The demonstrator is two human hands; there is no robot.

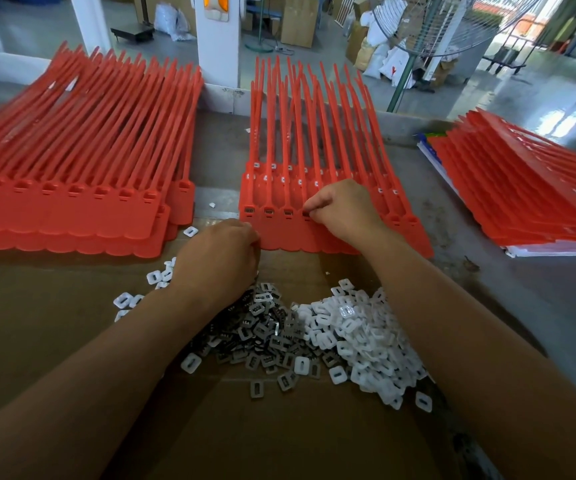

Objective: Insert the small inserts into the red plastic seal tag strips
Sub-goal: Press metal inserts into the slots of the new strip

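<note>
Working stack of red seal tag strips point(314, 140) at 12 o'clock, flag ends toward the body, tails fanned away. Right hand point(342, 211) on the front row, knuckles up, fingers curled, thumb and forefinger tips pinching a dark insert point(306, 213) at the fourth socket from the stack's 9 o'clock end. How deep it sits: cannot tell. Three filled sockets point(268, 210) to 9 o'clock of that one, each showing a dark piece inside.

Left hand point(219, 258) just 9 o'clock of centre, back up, fingers curled under and hidden, at the near edge of the front strip. Grip contents: cannot tell.

Grey metal inserts point(262, 330) heaped at centre, partly under the left wrist. White plastic inserts point(359, 334) heaped touching them on the 3 o'clock side, a few strays out at 9 o'clock. Both piles on a cardboard sheet point(279, 438) at 6 o'clock.

Second stack of red strips point(72, 174) at 10 o'clock. Third stack point(521, 195) at 2 o'clock, on white sheets. Grey table point(452, 265) under all of it. Pedestal fan point(428, 26) beyond the table at 1 o'clock.
</note>
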